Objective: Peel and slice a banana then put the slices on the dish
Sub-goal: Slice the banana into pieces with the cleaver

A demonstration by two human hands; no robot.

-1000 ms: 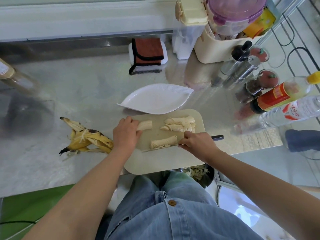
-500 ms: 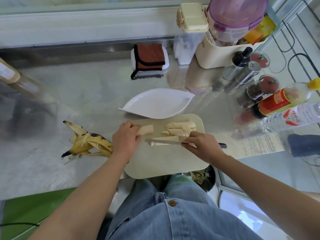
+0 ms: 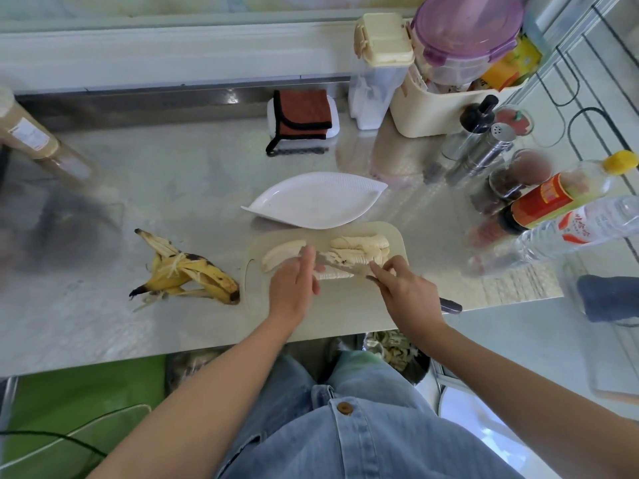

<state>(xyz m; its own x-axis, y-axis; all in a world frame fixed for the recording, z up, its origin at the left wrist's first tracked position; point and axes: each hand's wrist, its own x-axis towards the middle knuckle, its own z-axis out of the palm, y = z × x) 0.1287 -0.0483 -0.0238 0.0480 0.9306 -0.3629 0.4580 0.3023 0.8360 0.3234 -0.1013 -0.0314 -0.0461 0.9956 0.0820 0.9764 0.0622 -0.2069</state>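
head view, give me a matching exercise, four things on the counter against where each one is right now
Things
1. banana peel
2. white dish
3. knife
4. banana pieces

Places
a. held in the right hand
b. on the cutting board
c. on the counter, left of the board
d. just behind the board, nothing on it

Pairs: 1-c, 2-d, 3-a, 4-b

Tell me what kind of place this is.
Probably a home kitchen: a steel counter carries a cutting board with peeled banana pieces, a white leaf-shaped dish, and condiment bottles beside metal shakers.
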